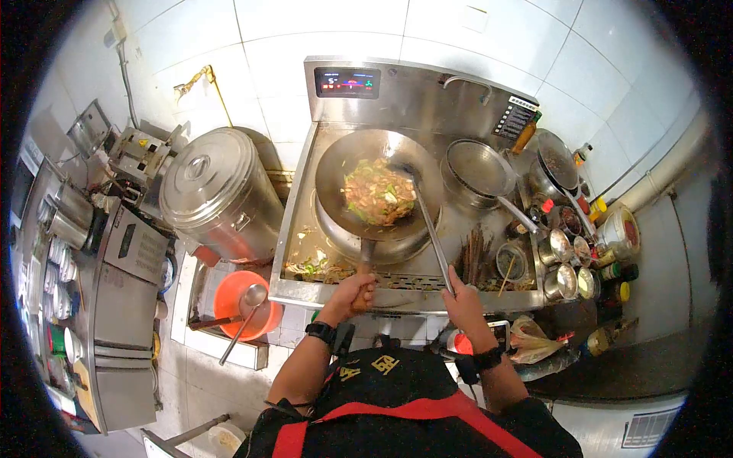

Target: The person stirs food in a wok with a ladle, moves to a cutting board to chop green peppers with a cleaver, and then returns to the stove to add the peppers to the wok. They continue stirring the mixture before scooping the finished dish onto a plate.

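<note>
A large metal wok (336, 168) rests on the round burner of a steel stove, with chopped food (378, 191), brown with green pieces, at its middle. My left hand (353, 298) is closed around the wok's handle (368, 256) at the stove's front edge. In my right hand (463, 302) is the long metal handle of a ladle (435, 238), whose dark head lies in the wok at the right side of the food.
A strainer (481, 167) sits over a pot right of the wok. Bottles and metal containers (561, 282) crowd the right side. At left stand a tall lidded pot (252, 206) and an orange basin (227, 294) with a ladle. Food scraps (311, 267) lie on the stove's front left.
</note>
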### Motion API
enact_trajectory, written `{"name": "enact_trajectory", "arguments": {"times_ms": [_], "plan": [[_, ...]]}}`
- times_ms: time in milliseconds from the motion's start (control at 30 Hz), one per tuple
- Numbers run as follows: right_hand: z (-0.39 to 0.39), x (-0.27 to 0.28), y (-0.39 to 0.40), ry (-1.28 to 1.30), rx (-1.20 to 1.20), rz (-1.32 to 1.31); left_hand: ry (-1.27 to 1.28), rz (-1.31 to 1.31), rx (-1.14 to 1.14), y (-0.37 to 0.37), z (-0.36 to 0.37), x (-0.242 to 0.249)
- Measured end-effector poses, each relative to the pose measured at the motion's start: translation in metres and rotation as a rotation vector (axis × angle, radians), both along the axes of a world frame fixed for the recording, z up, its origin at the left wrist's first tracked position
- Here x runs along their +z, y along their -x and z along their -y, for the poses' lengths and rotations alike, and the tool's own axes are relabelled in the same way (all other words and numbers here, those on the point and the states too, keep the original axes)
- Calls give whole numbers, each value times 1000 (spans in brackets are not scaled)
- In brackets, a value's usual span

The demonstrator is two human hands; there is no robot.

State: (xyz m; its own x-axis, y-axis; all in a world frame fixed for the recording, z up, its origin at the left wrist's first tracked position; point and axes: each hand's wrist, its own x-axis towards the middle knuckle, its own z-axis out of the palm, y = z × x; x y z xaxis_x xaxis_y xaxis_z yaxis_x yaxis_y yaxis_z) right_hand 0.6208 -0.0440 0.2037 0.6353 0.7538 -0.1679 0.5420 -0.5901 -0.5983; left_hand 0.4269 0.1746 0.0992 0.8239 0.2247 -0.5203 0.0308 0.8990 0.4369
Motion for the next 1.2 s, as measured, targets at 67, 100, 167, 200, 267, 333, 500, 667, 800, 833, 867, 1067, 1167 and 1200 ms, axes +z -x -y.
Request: {"name": "enact_trajectory", "arguments": {"times_ms": [67,100,167,200,267,333,500,667,800,833,867,1067,1167,1200], "plan": [[-9,-54,-13,-109,9,71,-1,16,-9,0,-1,-4],[-10,-73,-17,-220,21,142,-4,32,-16,0,-2,-5],[-10,-71,-10,-167,30,3,-19,10,-1,0,-1,8],[-8,-70,-7,-102,30,-142,-25,-20,5,1,1,12],[-10,-39,-7,-128,-12,-285,-26,-7,11,1,2,11],[-14,-21,-12,-90,-10,-243,-28,0,13,1,1,6],[-59,-62,-24,-164,-55,87,-22,-18,-2,1,2,7],[-49,-18,-3,-112,6,-350,-58,-52,-8,0,1,-3],[-64,-3,-8,-83,-59,-434,-92,-84,-28,-1,0,17],[-79,-14,-13,-117,-52,-266,-94,-85,-28,-1,0,14],[-94,-25,-17,-150,-46,-96,-53,-61,-19,-2,0,8],[-105,-61,-1,-127,134,-266,-12,-11,-19,0,1,12],[-49,-75,7,-7,305,-8,9,-10,-30,0,3,10],[-30,-76,2,37,343,133,0,-25,-24,1,3,12]]}}
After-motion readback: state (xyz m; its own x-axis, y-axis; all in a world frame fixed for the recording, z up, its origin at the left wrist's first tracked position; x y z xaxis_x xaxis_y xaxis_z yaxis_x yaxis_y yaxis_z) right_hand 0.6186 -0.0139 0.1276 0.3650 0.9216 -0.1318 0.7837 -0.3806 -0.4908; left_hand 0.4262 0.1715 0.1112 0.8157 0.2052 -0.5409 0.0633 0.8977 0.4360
